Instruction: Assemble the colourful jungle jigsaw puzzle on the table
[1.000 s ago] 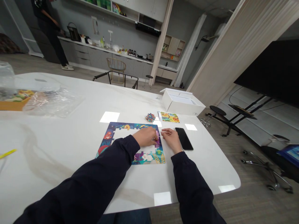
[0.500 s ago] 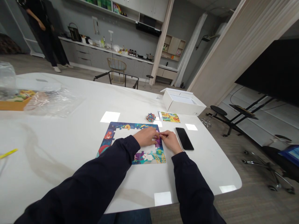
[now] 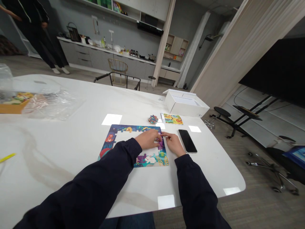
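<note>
A jigsaw puzzle (image 3: 164, 160) with a colourful animal border and a white middle lies flat on the table. My left hand (image 3: 148, 139) rests over its upper right part, fingers curled down and closed at a purple puzzle piece (image 3: 160, 143) along the right border. Beside it, my right hand (image 3: 174, 143) stretches its index finger to the same border, almost touching my left fingertips; its other fingers are folded and partly hidden. Beyond the puzzle is a small stack of loose puzzle pieces (image 3: 152, 119), next to a picture card (image 3: 173, 119) with a yellow animal scene.
A black phone (image 3: 187, 141) lies right of my right hand. An open white box (image 3: 187, 105) stands at the table's far right. Clear plastic wrapping (image 3: 53, 105) and an orange box (image 3: 11, 108) are at left, with a yellow strip (image 3: 7, 157) nearer. A person (image 3: 35, 31) stands beyond the table.
My right hand has gone from a pinch at the border to an outstretched index finger there. My left hand has barely moved. The standing person has shifted left and changed arm position.
</note>
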### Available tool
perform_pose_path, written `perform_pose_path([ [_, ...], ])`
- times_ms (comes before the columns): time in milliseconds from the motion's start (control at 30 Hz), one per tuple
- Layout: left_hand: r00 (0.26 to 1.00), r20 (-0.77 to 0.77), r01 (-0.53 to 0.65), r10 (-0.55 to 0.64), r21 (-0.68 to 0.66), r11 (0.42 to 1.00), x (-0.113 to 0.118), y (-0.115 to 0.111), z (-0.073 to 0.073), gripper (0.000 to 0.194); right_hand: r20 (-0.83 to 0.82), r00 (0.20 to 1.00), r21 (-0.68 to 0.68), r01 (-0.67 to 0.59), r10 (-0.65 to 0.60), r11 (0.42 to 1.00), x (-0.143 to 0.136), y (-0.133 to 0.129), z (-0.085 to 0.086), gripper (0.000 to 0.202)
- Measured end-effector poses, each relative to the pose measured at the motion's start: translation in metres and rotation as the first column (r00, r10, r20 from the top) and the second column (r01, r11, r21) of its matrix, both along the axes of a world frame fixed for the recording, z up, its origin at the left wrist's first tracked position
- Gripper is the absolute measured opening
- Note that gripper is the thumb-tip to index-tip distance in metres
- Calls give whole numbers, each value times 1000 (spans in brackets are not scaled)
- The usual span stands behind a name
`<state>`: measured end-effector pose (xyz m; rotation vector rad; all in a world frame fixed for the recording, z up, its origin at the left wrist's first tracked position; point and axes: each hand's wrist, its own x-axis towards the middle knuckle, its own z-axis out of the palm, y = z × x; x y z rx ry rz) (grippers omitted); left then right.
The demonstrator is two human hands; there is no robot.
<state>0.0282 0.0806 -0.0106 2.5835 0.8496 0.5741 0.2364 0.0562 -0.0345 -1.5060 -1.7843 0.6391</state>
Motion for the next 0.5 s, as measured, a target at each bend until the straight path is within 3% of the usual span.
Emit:
perform_pose_path([
  [200, 1000, -28, 5, -5, -19, 1000, -1, -1, 4, 13, 109, 993, -100, -45, 56, 994, 6, -10, 16, 42],
  [400, 1000, -25, 6, -7, -24, 1000, -1, -2, 5, 13, 97, 969, -124, -216, 229, 969, 12, -22, 26, 81],
  [500, 1000, -20, 4, -4, -18, 1000, -1, -2, 4, 14, 154, 960, -142, -214, 235, 966, 12, -23, 25, 88],
])
